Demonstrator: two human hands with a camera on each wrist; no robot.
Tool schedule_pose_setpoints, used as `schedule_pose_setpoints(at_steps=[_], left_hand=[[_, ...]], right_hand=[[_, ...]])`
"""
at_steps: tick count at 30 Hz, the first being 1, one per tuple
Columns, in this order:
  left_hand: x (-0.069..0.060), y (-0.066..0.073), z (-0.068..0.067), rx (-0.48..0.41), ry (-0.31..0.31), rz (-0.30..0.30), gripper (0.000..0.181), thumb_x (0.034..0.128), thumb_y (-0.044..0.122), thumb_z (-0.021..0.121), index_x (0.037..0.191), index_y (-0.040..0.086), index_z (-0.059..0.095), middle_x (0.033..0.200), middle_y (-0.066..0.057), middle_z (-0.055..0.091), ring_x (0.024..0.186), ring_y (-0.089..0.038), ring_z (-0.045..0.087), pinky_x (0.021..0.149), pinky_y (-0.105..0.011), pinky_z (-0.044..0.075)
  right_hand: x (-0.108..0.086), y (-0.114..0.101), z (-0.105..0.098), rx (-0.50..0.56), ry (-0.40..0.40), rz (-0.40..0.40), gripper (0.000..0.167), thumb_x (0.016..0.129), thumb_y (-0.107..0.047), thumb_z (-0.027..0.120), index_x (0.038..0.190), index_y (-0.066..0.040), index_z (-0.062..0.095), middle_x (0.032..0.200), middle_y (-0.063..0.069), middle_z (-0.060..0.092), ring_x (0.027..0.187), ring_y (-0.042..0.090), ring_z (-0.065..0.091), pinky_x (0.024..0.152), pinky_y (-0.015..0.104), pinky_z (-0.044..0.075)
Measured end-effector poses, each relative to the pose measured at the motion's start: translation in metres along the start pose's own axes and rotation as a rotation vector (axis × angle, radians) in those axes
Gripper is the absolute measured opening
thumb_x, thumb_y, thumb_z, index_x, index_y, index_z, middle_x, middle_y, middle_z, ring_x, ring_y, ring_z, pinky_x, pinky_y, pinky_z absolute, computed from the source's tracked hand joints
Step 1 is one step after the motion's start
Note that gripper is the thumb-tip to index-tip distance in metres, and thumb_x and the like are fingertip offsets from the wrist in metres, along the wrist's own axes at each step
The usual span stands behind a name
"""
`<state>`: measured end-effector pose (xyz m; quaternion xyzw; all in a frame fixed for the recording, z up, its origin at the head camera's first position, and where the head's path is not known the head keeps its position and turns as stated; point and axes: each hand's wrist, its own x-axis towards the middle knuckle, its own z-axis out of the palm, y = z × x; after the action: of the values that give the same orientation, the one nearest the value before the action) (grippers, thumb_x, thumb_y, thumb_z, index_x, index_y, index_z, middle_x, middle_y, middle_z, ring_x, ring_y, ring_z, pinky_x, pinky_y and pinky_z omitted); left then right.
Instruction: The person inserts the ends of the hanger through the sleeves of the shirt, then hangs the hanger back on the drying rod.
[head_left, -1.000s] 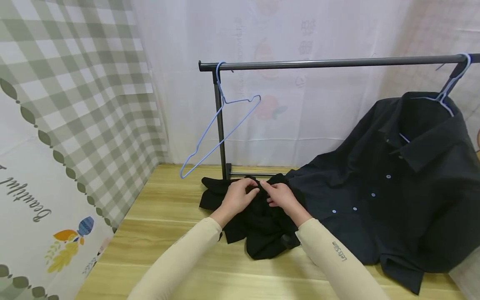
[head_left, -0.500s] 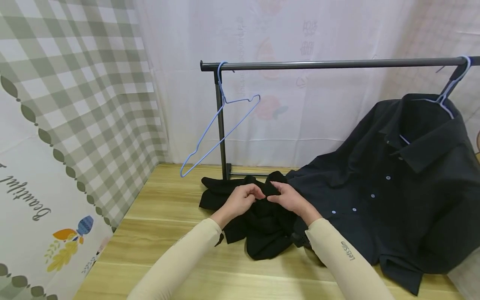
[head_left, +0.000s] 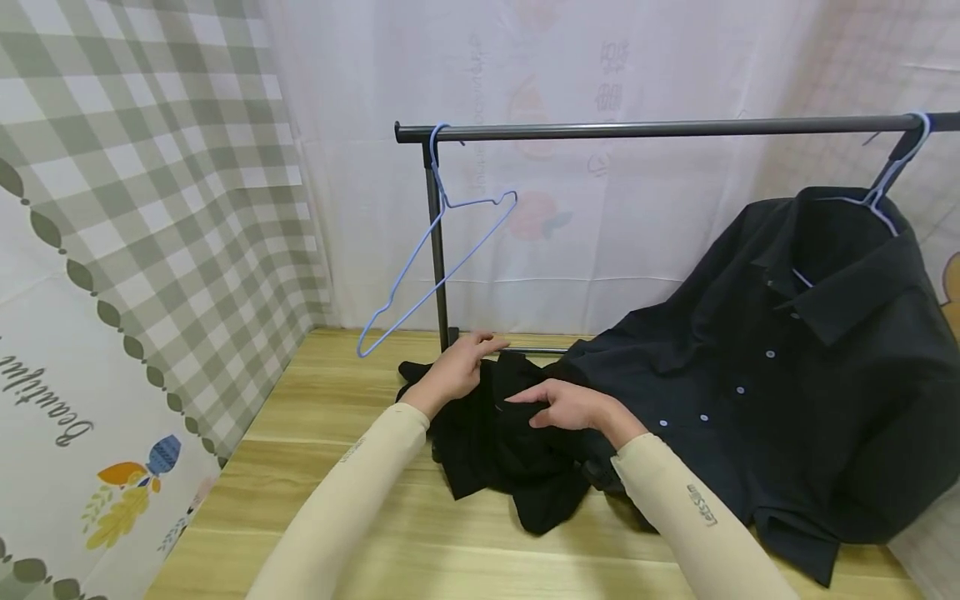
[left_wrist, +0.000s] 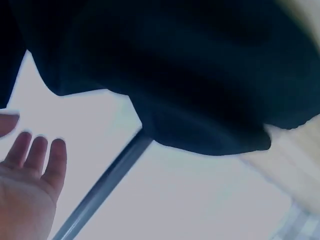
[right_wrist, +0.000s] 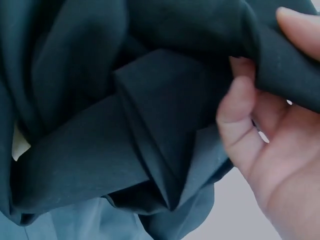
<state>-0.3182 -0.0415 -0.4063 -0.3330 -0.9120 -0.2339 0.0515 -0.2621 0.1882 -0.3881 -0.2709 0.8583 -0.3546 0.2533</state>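
- Crumpled black cloth garment [head_left: 517, 467]: on pale wood-grain tabletop [head_left: 322, 417], left of hanging black buttoned shirt [head_left: 787, 417].
- Your left hand [head_left: 455, 367]: fingers extended, shifted left.
- Your right hand [head_left: 576, 406]: holding a garment fold.
- Change: hands parted; garment apparently being rearranged, still bunched.

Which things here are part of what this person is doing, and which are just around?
Part of the job, it seems:
Crumpled black cloth
Right hand, holding the cloth
Left hand, beside it

Just around:
Bare blue hanger, perhaps wanted later
Black shirt, hung up
Clothes rack
Wooden table
Checked curtain
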Motion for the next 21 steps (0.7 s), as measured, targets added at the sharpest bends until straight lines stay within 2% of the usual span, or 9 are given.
schedule_pose_setpoints(at_steps=[2,4,6,9,12,15,18,19,21], left_hand=[[0.001,-0.002,-0.002,0.053,-0.057,0.037,0.051,0.0953,-0.008,0.054,0.14,0.015,0.058,0.142,-0.019,0.049,0.129,-0.035,0.049,0.105,-0.046,0.041],[0.001,-0.004,-0.002,0.06,-0.078,0.058,0.041,0.096,-0.002,0.059,0.133,0.014,0.065,0.138,-0.018,0.054,0.125,-0.034,0.053,0.103,-0.046,0.043],[0.0,-0.006,-0.002,0.045,-0.065,0.064,0.031,0.0971,0.003,0.06,0.124,0.012,0.07,0.132,-0.015,0.059,0.121,-0.032,0.057,0.102,-0.045,0.045],[-0.003,-0.009,-0.003,0.013,0.012,0.017,0.022,0.097,0.005,0.059,0.114,0.01,0.073,0.121,-0.011,0.066,0.113,-0.028,0.062,0.098,-0.043,0.047],[-0.006,-0.01,-0.005,-0.035,0.13,-0.088,0.018,0.0935,0.008,0.06,0.107,0.008,0.072,0.112,-0.007,0.07,0.102,-0.026,0.065,0.091,-0.042,0.05],[-0.008,-0.009,-0.007,-0.09,0.228,-0.173,0.014,0.0873,0.011,0.061,0.098,0.01,0.07,0.105,-0.004,0.071,0.092,-0.022,0.066,0.084,-0.037,0.052],[-0.008,-0.003,-0.009,-0.207,0.289,-0.181,0.008,0.0822,0.011,0.06,0.084,0.012,0.068,0.093,-0.001,0.071,0.081,-0.018,0.064,0.074,-0.032,0.05],[-0.008,0.0,-0.01,-0.256,0.295,-0.175,0.007,0.0823,0.01,0.059,0.08,0.012,0.066,0.087,-0.001,0.07,0.077,-0.018,0.061,0.071,-0.031,0.048],[-0.007,0.006,-0.013,-0.368,0.301,-0.16,0.007,0.0829,0.01,0.058,0.078,0.01,0.063,0.08,-0.001,0.065,0.073,-0.017,0.057,0.067,-0.03,0.045]], right_hand=[[-0.002,-0.001,-0.001,-0.004,-0.034,-0.001,0.048,0.092,0.002,0.062,0.138,-0.011,0.06,0.144,0.013,0.052,0.136,0.034,0.041,0.104,0.049,0.041],[-0.004,-0.001,-0.004,0.006,-0.061,-0.005,0.047,0.09,0.002,0.063,0.136,-0.01,0.062,0.141,0.012,0.055,0.133,0.034,0.045,0.102,0.046,0.043],[-0.008,0.001,-0.009,0.04,-0.068,-0.001,0.046,0.09,0.003,0.062,0.135,-0.008,0.062,0.14,0.013,0.055,0.133,0.034,0.045,0.102,0.045,0.043],[-0.013,0.007,-0.018,0.077,-0.008,-0.003,0.046,0.092,0.003,0.06,0.138,-0.004,0.059,0.142,0.016,0.053,0.133,0.036,0.044,0.103,0.048,0.043],[-0.019,0.012,-0.029,0.035,0.184,0.031,0.045,0.096,-0.001,0.058,0.141,-0.001,0.054,0.144,0.021,0.049,0.134,0.038,0.043,0.104,0.053,0.04],[-0.022,0.015,-0.037,-0.077,0.445,0.089,0.041,0.099,-0.005,0.058,0.139,-0.001,0.056,0.141,0.024,0.051,0.126,0.04,0.05,0.099,0.055,0.043],[-0.021,0.015,-0.04,-0.171,0.722,0.136,0.033,0.098,-0.009,0.061,0.131,-0.003,0.063,0.132,0.024,0.059,0.107,0.039,0.06,0.088,0.051,0.046],[-0.02,0.015,-0.04,-0.181,0.803,0.138,0.031,0.098,-0.009,0.062,0.128,-0.003,0.065,0.127,0.023,0.062,0.095,0.039,0.062,0.083,0.05,0.047],[-0.018,0.014,-0.04,-0.17,0.949,0.128,0.027,0.098,-0.011,0.063,0.124,-0.003,0.067,0.12,0.021,0.066,0.087,0.037,0.063,0.079,0.048,0.048]])
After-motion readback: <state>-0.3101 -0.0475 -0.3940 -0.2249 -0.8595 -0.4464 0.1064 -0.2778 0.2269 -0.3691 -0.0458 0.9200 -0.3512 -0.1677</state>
